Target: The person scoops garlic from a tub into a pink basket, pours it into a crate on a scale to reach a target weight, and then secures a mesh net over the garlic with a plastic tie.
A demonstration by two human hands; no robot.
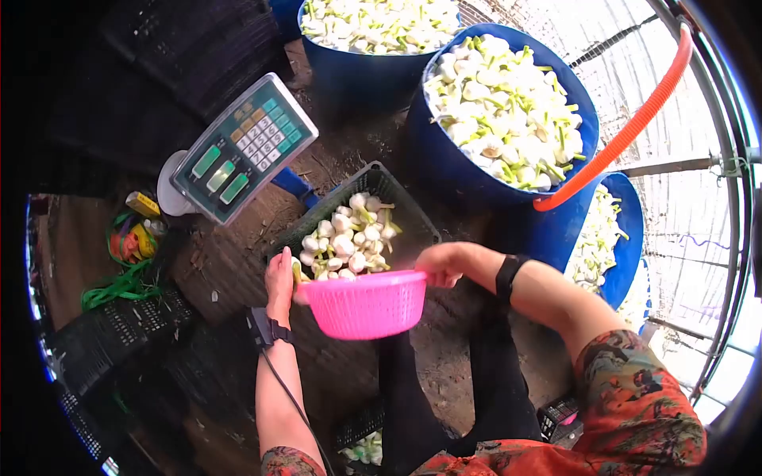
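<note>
A pink plastic basket (367, 308) is held between my two hands, its perforated outer side facing me and its rim tipped toward the crate. My left hand (279, 279) grips it at the left edge, fingers pointing up by a garlic stem. At the opposite edge, my right hand (441, 263) is closed round the rim. Just beyond the rim, white garlic bulbs (343, 238) with short green stems lie heaped in a dark green plastic crate (414, 208). The basket hides the crate's near side, and the inside of the basket is mostly out of sight.
A digital scale display (246, 151) stands beyond the crate on the left. Large blue tubs (508, 190) filled with garlic stand at the back and right. An orange hose (635, 119) arches over one tub. Green straps (119, 292) and black crates (119, 341) lie at left.
</note>
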